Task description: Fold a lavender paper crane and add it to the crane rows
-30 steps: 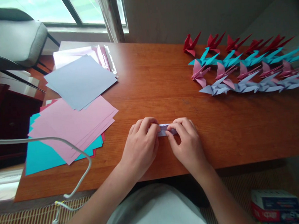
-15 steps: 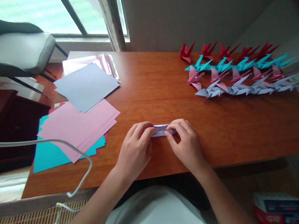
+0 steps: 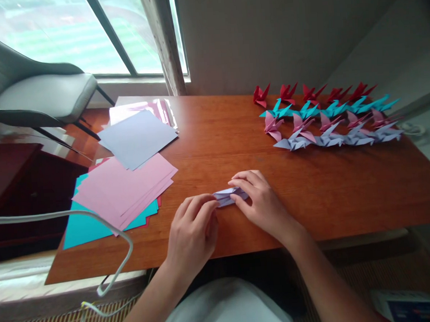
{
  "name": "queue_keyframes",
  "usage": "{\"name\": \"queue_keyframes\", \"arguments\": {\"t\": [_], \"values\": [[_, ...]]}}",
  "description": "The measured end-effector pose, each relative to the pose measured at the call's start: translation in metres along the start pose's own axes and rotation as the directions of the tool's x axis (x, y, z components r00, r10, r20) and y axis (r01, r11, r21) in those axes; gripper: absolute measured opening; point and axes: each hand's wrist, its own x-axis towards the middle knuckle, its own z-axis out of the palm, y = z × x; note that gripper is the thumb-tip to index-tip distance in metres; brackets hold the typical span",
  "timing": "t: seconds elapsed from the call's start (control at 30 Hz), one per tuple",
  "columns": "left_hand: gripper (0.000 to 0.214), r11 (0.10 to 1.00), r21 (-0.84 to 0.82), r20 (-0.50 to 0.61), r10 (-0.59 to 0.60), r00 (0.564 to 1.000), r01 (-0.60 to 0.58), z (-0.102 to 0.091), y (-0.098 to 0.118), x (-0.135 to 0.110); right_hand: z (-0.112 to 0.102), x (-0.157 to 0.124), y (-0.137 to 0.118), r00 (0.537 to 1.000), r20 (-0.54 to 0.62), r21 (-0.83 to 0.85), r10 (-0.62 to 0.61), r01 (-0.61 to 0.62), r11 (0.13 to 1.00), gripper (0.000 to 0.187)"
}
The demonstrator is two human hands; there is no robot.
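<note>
A narrow piece of folded pale lavender paper (image 3: 224, 197) lies near the front edge of the table, slightly tilted, between my hands. My left hand (image 3: 195, 224) pinches its left end between thumb and fingertips. At the other end my right hand (image 3: 256, 195) has its thumb on the near side and curled fingers over the far side, gripping it. Fingers hide both ends of the paper.
Folded cranes stand in rows at the back right: red (image 3: 288, 93), turquoise (image 3: 308, 110), pink (image 3: 301, 124) and lavender (image 3: 329, 138). To the left lie lavender sheets (image 3: 138, 136), pink sheets (image 3: 126, 185) and turquoise sheets (image 3: 85, 230). A white cable (image 3: 129, 252) crosses the table's left corner.
The folded paper has turned so its right end sits farther from me. My left hand has come slightly nearer to me. The whole view has shifted with my head.
</note>
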Motion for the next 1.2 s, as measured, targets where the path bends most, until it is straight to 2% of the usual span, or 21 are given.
{"name": "queue_keyframes", "arguments": {"t": [0.2, 0.37, 0.5, 0.6, 0.67, 0.73, 0.8, 0.93, 1.03, 1.13, 1.2], "values": [[0.023, 0.999, 0.005, 0.085, -0.040, 0.996, 0.039, 0.004, -0.006, 0.000, 0.002, -0.008, 0.001, 0.999, 0.052, 0.033, -0.004, 0.002, 0.999, 0.024], [0.029, 0.997, -0.026, 0.050, -0.074, 0.996, 0.075, 0.005, -0.008, 0.002, 0.002, -0.011, -0.001, 0.999, 0.005, 0.111, 0.035, -0.036, 0.993, 0.020], [0.034, 0.972, -0.150, -0.003, -0.181, 0.983, 0.179, 0.003, -0.009, 0.003, 0.001, -0.014, -0.002, 0.984, -0.109, 0.189, 0.139, -0.117, 0.975, 0.018], [0.031, 0.880, -0.381, 0.017, -0.299, 0.954, 0.283, 0.003, -0.005, 0.007, 0.001, -0.012, -0.004, 0.945, -0.228, 0.261, 0.235, -0.173, 0.950, 0.015], [0.026, 0.756, -0.563, 0.108, -0.335, 0.936, 0.335, 0.006, 0.001, 0.013, 0.001, -0.008, -0.007, 0.919, -0.299, 0.286, 0.256, -0.170, 0.943, 0.014], [0.020, 0.653, -0.661, 0.213, -0.308, 0.927, 0.369, 0.009, 0.007, 0.021, 0.003, -0.004, -0.012, 0.898, -0.365, 0.270, 0.245, -0.150, 0.951, 0.014], [0.020, 0.619, -0.686, 0.252, -0.291, 0.923, 0.383, 0.014, 0.012, 0.032, 0.005, 0.001, -0.018, 0.872, -0.441, 0.206, 0.211, -0.130, 0.970, 0.016], [0.022, 0.599, -0.718, 0.218, -0.292, 0.931, 0.355, 0.021, 0.011, 0.054, 0.005, 0.008, -0.028, 0.829, -0.550, 0.073, 0.105, -0.078, 0.994, 0.018], [0.021, 0.543, -0.779, 0.165, -0.306, 0.938, 0.314, 0.020, 0.002, 0.074, 0.001, 0.019, -0.023, 0.837, -0.539, 0.112, 0.091, -0.036, 0.993, 0.015], [0.017, 0.542, -0.779, 0.194, -0.270, 0.943, 0.316, 0.014, -0.009, 0.095, -0.004, 0.039, -0.006, 0.842, -0.494, 0.311, 0.216, -0.060, 0.948, 0.018], [0.017, 0.577, -0.758, 0.210, -0.226, 0.951, 0.304, 0.010, -0.015, 0.105, -0.004, 0.052, 0.006, 0.898, -0.314, 0.545, 0.308, -0.096, 0.833, 0.025]]}}
